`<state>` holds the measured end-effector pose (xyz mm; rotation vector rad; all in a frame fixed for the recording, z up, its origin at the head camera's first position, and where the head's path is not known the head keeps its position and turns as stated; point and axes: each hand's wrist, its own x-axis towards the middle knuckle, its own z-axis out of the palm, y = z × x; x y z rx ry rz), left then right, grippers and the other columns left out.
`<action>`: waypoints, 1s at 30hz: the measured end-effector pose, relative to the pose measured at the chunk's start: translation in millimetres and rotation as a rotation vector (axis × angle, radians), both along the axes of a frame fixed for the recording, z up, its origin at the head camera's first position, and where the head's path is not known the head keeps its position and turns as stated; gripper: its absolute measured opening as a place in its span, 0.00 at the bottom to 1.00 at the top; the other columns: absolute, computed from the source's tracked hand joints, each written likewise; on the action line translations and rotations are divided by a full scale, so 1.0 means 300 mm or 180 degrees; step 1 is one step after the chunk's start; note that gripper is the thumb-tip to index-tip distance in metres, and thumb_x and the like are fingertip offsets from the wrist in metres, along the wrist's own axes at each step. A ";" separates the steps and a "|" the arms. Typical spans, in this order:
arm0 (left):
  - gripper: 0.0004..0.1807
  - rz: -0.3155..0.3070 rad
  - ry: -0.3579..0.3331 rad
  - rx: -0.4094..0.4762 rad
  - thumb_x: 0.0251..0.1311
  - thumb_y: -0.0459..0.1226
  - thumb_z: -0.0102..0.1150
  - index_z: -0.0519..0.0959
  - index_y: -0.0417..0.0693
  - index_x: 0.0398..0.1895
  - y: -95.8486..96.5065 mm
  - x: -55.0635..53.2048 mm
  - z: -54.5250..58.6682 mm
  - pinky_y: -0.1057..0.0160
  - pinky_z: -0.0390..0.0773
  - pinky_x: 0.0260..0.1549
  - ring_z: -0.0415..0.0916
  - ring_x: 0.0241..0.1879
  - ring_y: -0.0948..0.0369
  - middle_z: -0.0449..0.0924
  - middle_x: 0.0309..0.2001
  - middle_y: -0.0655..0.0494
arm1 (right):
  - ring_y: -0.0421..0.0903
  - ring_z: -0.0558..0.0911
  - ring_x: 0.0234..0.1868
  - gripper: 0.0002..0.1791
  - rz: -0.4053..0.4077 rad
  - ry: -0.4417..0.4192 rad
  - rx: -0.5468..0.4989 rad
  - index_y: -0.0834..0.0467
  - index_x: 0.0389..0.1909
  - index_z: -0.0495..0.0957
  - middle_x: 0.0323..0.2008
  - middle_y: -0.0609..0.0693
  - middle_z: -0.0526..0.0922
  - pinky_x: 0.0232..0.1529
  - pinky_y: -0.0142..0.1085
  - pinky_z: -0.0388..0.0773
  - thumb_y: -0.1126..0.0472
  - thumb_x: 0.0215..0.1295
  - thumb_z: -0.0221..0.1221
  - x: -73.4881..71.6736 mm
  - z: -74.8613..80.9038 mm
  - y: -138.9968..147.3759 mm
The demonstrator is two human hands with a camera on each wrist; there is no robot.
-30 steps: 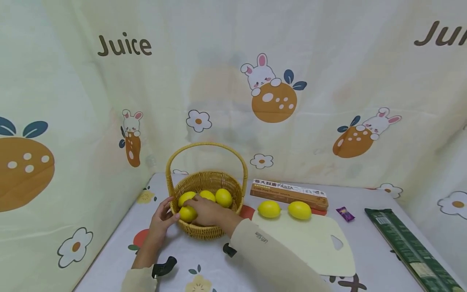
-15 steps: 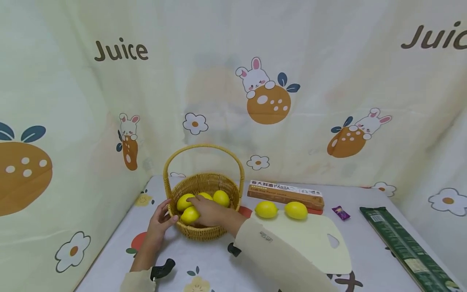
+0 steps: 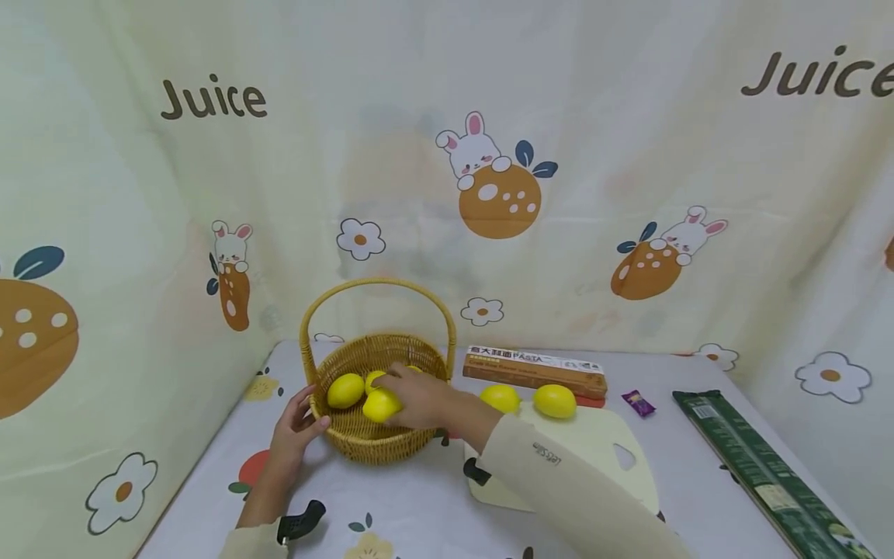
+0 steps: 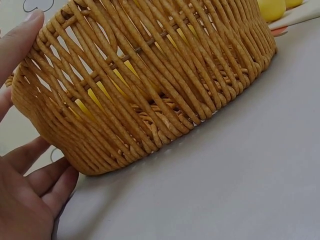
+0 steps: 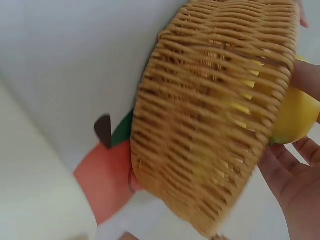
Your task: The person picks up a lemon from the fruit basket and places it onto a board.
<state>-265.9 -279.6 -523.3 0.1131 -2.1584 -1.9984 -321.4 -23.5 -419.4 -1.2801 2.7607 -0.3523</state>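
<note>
A wicker basket [image 3: 380, 452] with a tall arched handle stands at the middle left of the table. My left hand [image 3: 285, 444] holds its left end, thumb toward the front and fingers spread along the outer wall. Over the basket's front half, my right hand [image 3: 427, 400] grips a lemon [image 3: 381, 405], which also shows past the rim in the right wrist view. Other lemons lie inside: one at the left [image 3: 345, 390], another [image 3: 375, 380] behind the held one. At the back right, a further lemon is mostly hidden by the right hand.
Right of the basket, a cream cutting board [image 3: 594, 458] has two lemons [image 3: 555, 401] at its back edge. Behind them lies a brown and white pasta box [image 3: 534, 373]. Farther right are a small purple wrapped packet [image 3: 639, 403] and a long green package [image 3: 754, 458].
My right hand has lifted the lemon slightly and shifted it rightward within the basket, away from the left rim. My left hand stays at the basket's left end. The head view has turned slightly right.
</note>
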 end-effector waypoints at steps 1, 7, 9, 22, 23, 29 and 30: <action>0.37 -0.0002 -0.0012 0.0005 0.62 0.38 0.65 0.59 0.58 0.73 -0.001 0.002 -0.001 0.44 0.59 0.64 0.61 0.67 0.45 0.57 0.71 0.44 | 0.42 0.73 0.50 0.34 0.0010 0.0004 -0.0013 0.45 0.68 0.68 0.59 0.46 0.66 0.53 0.38 0.74 0.46 0.61 0.65 0.003 0.004 0.011; 0.38 -0.0063 -0.0057 0.0068 0.62 0.37 0.64 0.58 0.57 0.73 -0.001 0.016 -0.009 0.45 0.57 0.65 0.59 0.68 0.45 0.56 0.72 0.44 | 0.42 0.72 0.48 0.34 0.0021 0.0088 0.0003 0.43 0.66 0.69 0.59 0.46 0.65 0.48 0.36 0.75 0.46 0.59 0.66 0.032 0.025 0.089; 0.38 -0.0078 -0.0066 0.0080 0.62 0.38 0.64 0.58 0.57 0.73 0.001 0.018 -0.012 0.45 0.57 0.65 0.59 0.68 0.45 0.56 0.72 0.44 | 0.42 0.72 0.48 0.34 0.0033 0.0193 0.0035 0.44 0.66 0.69 0.59 0.47 0.65 0.46 0.35 0.75 0.46 0.59 0.67 0.046 0.031 0.124; 0.38 -0.0144 -0.0102 0.0073 0.63 0.37 0.63 0.57 0.56 0.74 0.008 0.028 -0.004 0.45 0.55 0.66 0.57 0.69 0.46 0.56 0.72 0.45 | 0.44 0.74 0.47 0.32 -0.0180 0.0350 -0.0061 0.45 0.66 0.69 0.60 0.48 0.66 0.45 0.37 0.78 0.47 0.61 0.66 0.101 0.066 0.371; 0.38 -0.0150 -0.0104 0.0071 0.63 0.37 0.63 0.57 0.56 0.74 0.009 0.028 0.000 0.45 0.55 0.66 0.57 0.69 0.46 0.56 0.72 0.45 | 0.44 0.74 0.46 0.32 -0.0209 0.0351 -0.0063 0.45 0.65 0.70 0.59 0.48 0.66 0.45 0.37 0.77 0.48 0.60 0.67 0.101 0.067 0.388; 0.39 -0.0097 -0.0088 0.0055 0.64 0.39 0.63 0.56 0.56 0.74 0.009 0.018 0.016 0.44 0.55 0.66 0.57 0.69 0.45 0.55 0.72 0.45 | 0.45 0.74 0.47 0.35 -0.0393 0.0519 -0.0039 0.43 0.66 0.69 0.59 0.48 0.67 0.46 0.37 0.78 0.49 0.57 0.69 0.075 0.068 0.476; 0.39 -0.0087 -0.0081 0.0063 0.64 0.39 0.63 0.55 0.56 0.75 0.009 0.015 0.017 0.44 0.55 0.66 0.57 0.69 0.45 0.55 0.72 0.45 | 0.45 0.75 0.47 0.36 -0.0425 0.0556 -0.0030 0.42 0.67 0.69 0.58 0.47 0.68 0.46 0.37 0.78 0.48 0.57 0.69 0.071 0.070 0.490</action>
